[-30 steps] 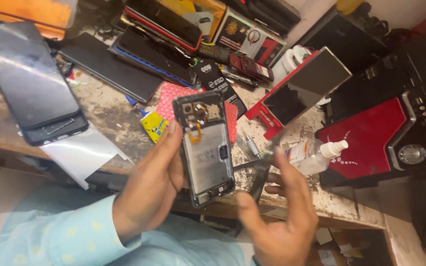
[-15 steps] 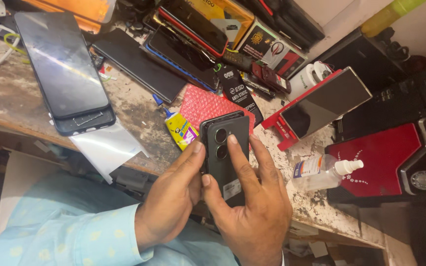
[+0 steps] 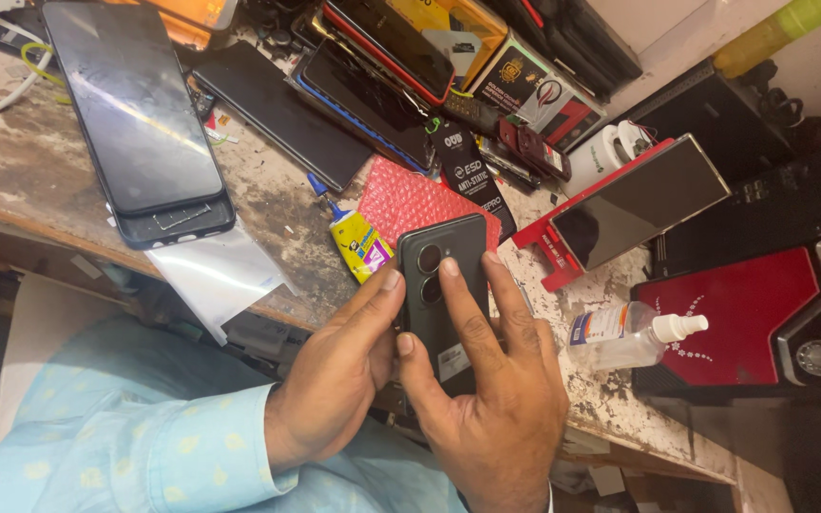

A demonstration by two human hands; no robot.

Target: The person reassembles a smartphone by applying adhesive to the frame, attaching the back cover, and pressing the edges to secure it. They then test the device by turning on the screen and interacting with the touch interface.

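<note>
A dark phone (image 3: 448,275) with its back cover and round camera lenses facing up is held between both my hands above the bench edge. My left hand (image 3: 339,375) grips its left side, thumb along the edge. My right hand (image 3: 491,399) lies flat over the back cover, fingers spread and pressing on it, index fingertip near the lenses. A small yellow glue tube (image 3: 358,242) lies just left of the phone on the bench, beside a red bubble-wrap pouch (image 3: 406,204).
On the worn bench (image 3: 30,161) lie a large dark phone (image 3: 135,119) at left, a clear film sheet (image 3: 225,275), several stacked phones (image 3: 372,66), a black anti-static bag (image 3: 467,171), a screen on a red holder (image 3: 639,204), a spray bottle (image 3: 629,337) and a red-and-black machine (image 3: 762,304).
A second ago the phone was open, its insides showing, with my right hand beside it. The back cover is now on it and my right hand presses flat over it.
</note>
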